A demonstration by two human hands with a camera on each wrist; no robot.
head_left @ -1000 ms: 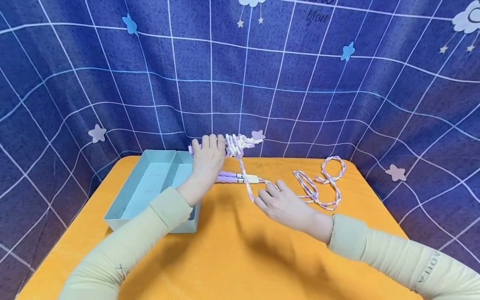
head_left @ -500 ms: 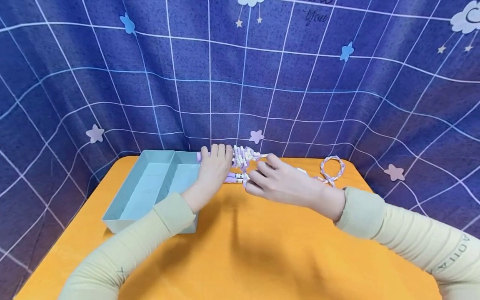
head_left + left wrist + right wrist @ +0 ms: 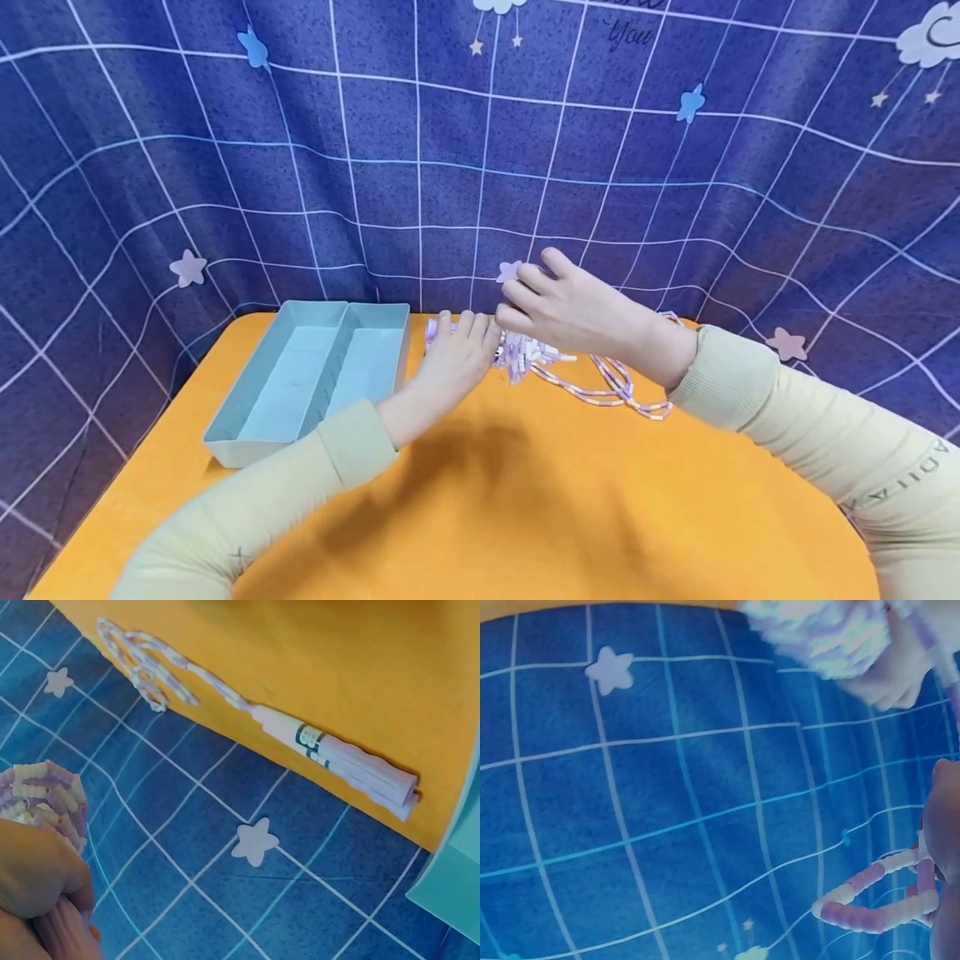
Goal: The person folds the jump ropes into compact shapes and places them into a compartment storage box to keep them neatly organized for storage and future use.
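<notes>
"You" in dark script on the blue backdrop cloth [image 3: 633, 35], top centre, with a cut-off word above it that I can't read; "ADITA"-like grey letters on my right sleeve [image 3: 896, 483], reading uncertain; the dark bands on the rope handles [image 3: 311, 742] in the left wrist view are too small to read

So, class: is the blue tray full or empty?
Empty. Both compartments of the blue tray show bare floors; the beaded rope lies outside it on the table.

rope [image 3: 600, 390] lilac-white beaded | table [image 3: 525, 517] orange | tray [image 3: 300, 383] pale teal | backdrop [image 3: 675, 167] navy grid
</notes>
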